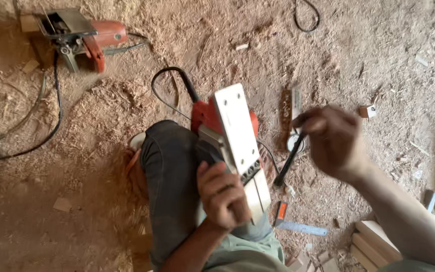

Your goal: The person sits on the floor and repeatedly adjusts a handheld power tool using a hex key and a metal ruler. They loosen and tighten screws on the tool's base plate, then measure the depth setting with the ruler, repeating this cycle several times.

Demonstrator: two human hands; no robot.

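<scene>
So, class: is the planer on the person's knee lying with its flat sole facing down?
No, the planer rests sole-up on the knee, steadied by the left hand, the pale flat base facing the camera.

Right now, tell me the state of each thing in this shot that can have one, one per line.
Electric planer: upside down on the knee, flat sole facing up.
Left hand: gripping the planer's near end.
Right hand: blurred, closed on a dark rod-like tool.
Second power tool: lying unheld on the sawdust.
Black cable: looped loosely on the ground.
</scene>
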